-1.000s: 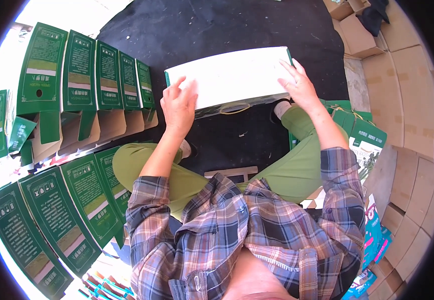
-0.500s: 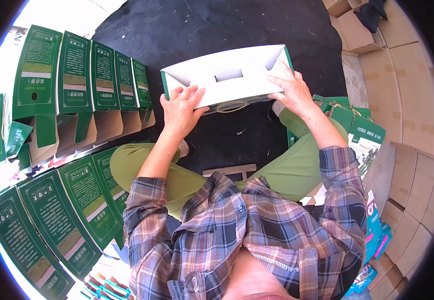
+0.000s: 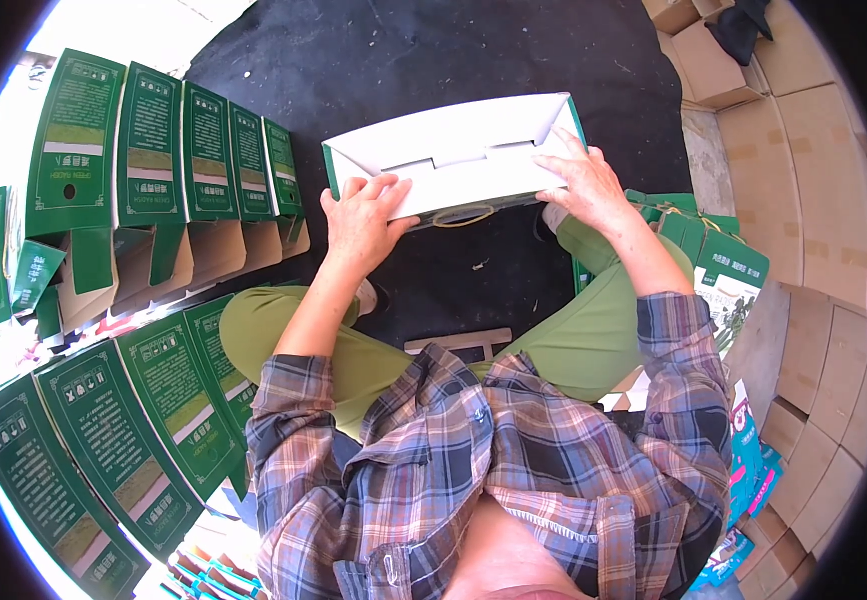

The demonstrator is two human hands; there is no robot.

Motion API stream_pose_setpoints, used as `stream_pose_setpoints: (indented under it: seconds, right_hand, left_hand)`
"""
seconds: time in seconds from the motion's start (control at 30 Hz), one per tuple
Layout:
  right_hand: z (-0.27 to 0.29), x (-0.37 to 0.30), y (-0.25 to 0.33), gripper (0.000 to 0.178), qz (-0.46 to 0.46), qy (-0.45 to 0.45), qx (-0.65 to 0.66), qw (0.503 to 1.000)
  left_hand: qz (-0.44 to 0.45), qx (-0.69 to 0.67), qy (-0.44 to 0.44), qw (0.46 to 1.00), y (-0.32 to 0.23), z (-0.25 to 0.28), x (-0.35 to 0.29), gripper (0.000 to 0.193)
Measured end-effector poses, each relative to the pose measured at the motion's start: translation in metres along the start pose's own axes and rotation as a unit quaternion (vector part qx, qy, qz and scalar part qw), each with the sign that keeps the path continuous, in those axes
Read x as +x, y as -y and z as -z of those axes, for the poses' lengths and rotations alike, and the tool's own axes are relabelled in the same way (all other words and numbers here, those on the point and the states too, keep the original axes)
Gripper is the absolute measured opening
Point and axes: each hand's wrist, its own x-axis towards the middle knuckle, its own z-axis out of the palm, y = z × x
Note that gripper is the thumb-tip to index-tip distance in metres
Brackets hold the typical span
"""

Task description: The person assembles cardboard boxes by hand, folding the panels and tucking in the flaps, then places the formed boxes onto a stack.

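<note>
A folded carton (image 3: 454, 125), white inside and green outside, stands between my hands with its inner side facing me. My left hand (image 3: 364, 218) grips its near left corner, fingers over the white edge and thumb along the near side. On the near right corner, my right hand (image 3: 586, 185) has its fingers spread over the rim and inside. White inner flaps with thin slits between them show in the carton. Beneath its near edge hangs a yellowish cord loop (image 3: 464, 215). The carton's underside is hidden.
Rows of green printed cartons (image 3: 149, 140) line my left, with more green cartons (image 3: 169, 385) closer to me. Flattened green cartons (image 3: 724, 270) lie at right. Brown cardboard boxes (image 3: 764, 180) are stacked along the right side. Black sheeting (image 3: 434, 50) covers the floor ahead.
The carton's inner flaps have shifted: the dark opening in the middle has closed to thin slits. Both hands have stayed almost in place at the corners.
</note>
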Motion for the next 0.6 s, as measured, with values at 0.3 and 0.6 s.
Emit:
stream_pose_setpoints:
  seconds: [0.3, 0.6]
  right_hand:
    - [-0.010, 0.006, -0.012, 0.061, -0.008, -0.142, 0.099, 0.985]
    - [-0.042, 0.032, -0.081, 0.057, -0.314, 0.164, 0.411, 0.840]
  left_hand:
    - [0.035, -0.095, -0.104, 0.989, 0.010, 0.000, -0.004, 0.053]
    - [0.403, -0.702, -0.018, 0.587, 0.080, -0.057, -0.007, 0.062]
